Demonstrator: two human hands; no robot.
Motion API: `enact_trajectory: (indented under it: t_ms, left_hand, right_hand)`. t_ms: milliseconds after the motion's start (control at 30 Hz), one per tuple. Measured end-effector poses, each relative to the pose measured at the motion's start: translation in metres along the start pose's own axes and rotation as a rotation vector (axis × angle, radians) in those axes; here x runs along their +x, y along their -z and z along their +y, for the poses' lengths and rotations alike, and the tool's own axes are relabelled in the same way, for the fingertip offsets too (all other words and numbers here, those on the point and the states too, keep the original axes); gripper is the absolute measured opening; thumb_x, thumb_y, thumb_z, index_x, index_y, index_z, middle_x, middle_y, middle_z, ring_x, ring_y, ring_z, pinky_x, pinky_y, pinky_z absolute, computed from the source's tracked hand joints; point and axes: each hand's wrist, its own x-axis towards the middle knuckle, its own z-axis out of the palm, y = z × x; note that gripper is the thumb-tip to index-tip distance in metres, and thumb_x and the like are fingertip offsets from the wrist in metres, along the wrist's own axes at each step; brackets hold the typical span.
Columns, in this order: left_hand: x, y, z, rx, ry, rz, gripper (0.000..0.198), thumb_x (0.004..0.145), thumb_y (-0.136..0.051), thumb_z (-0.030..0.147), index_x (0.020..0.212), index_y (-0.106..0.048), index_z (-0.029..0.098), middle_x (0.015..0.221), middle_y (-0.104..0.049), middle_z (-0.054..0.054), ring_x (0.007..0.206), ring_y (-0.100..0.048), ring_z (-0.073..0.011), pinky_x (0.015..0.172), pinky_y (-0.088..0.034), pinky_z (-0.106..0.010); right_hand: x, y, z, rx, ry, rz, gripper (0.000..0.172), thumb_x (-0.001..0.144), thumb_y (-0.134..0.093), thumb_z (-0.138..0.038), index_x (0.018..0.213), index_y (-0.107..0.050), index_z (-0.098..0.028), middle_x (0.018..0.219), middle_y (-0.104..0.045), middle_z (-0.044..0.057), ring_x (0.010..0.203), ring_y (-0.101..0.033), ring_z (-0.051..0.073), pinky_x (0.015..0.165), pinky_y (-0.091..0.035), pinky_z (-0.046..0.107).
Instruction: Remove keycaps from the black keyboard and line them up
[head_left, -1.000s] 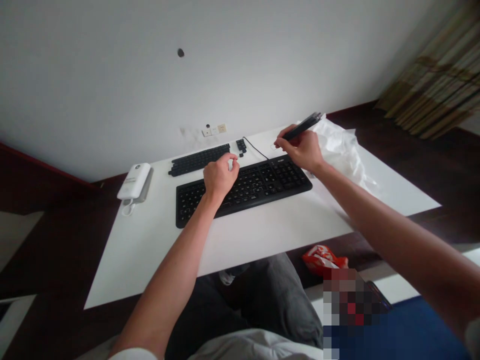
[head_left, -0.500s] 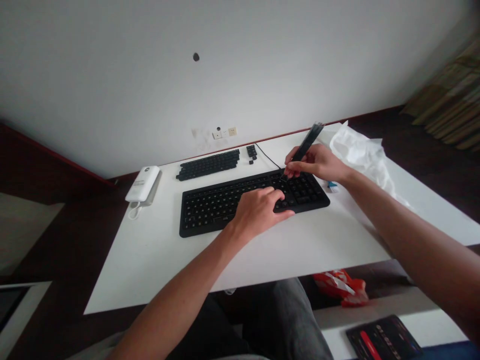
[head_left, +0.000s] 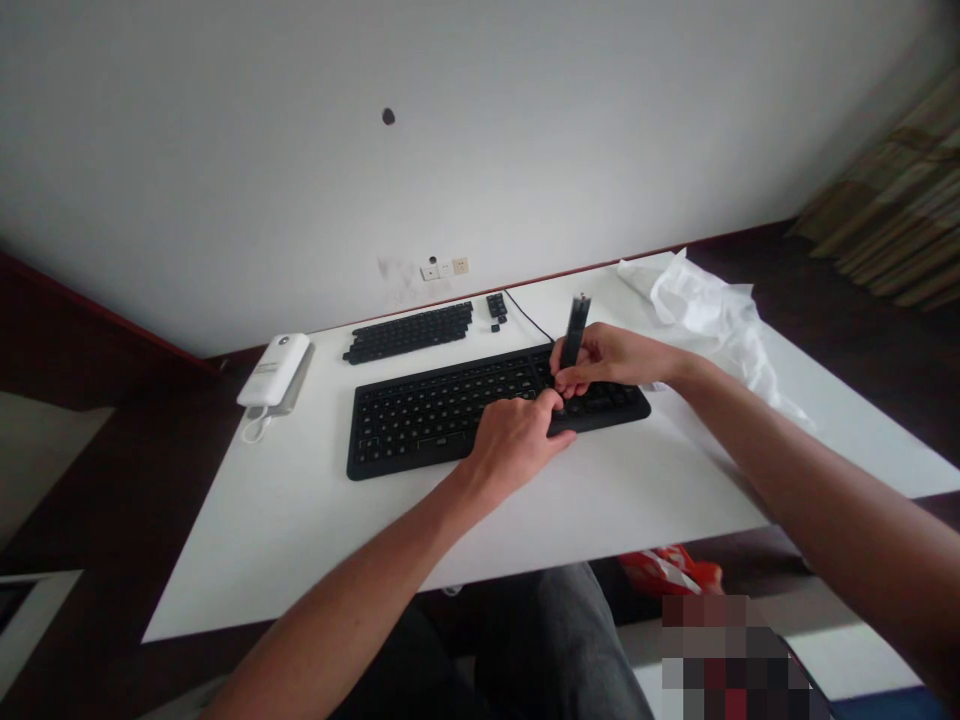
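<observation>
Gripping a slim black keycap-puller tool (head_left: 574, 332) in the right hand (head_left: 611, 358), fingers clamped round its lower half, tip going down onto the right part of the black keyboard (head_left: 450, 412) just under the fingertips. Standing nearly upright, long axis running from the keys up toward the wall, free end pointing up and slightly away. Pressing the left hand (head_left: 517, 440) down on the keyboard's near edge, just short of the tool tip, fingers curled together against the keys and steadying the board; whether anything is pinched under them cannot be told.

Probably best keeping the tool vertical, pulling straight up rather than levering sideways, and holding the board flat with the left hand.

Lying beyond the hands, toward the wall: a row of loose black keycaps (head_left: 409, 331) and a smaller cluster (head_left: 496, 305). Sitting far to the left: a white telephone (head_left: 273, 370). Lying right of the right hand: crumpled white plastic wrap (head_left: 705, 310), all on the white table (head_left: 300, 530).
</observation>
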Motion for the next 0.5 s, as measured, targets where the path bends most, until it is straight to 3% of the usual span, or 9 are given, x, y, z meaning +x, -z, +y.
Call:
enact_trajectory:
  t_ms: [167,333,500]
  left_hand:
    - [-0.001,-0.001,0.006,0.05,0.045,-0.014,0.038,0.09,-0.077,0.051,0.119,-0.069,0.027,0.092,-0.079,-0.003,0.081,-0.077,-0.0252,0.074,-0.057,-0.034]
    - [-0.004,0.005,0.015,0.143,0.072,-0.055,0.041,0.093,-0.073,0.053,0.122,-0.068,0.025,0.085,-0.079,-0.006,0.077,-0.077,-0.028,0.07,-0.058,-0.035]
    - [-0.011,0.006,0.022,0.201,0.03,-0.05,0.037,0.098,-0.068,0.047,0.124,-0.067,0.021,0.078,-0.077,-0.007,0.072,-0.076,-0.0278,0.062,-0.055,-0.033]
  right_hand:
    - [0.0,-0.003,0.003,0.009,-0.005,-0.025,0.014,0.081,-0.086,-0.034,0.088,-0.08,-0.023,0.074,-0.079,0.003,0.068,-0.077,0.02,0.063,-0.067,0.029]
    - [-0.002,-0.004,0.001,0.052,-0.054,0.008,0.022,0.073,-0.092,-0.036,0.084,-0.081,-0.021,0.075,-0.08,0.006,0.067,-0.077,0.023,0.062,-0.067,0.033]
    - [-0.004,-0.004,-0.002,0.022,-0.074,-0.066,0.019,0.079,-0.087,-0.037,0.087,-0.079,-0.022,0.081,-0.081,0.005,0.071,-0.077,0.022,0.064,-0.066,0.03]
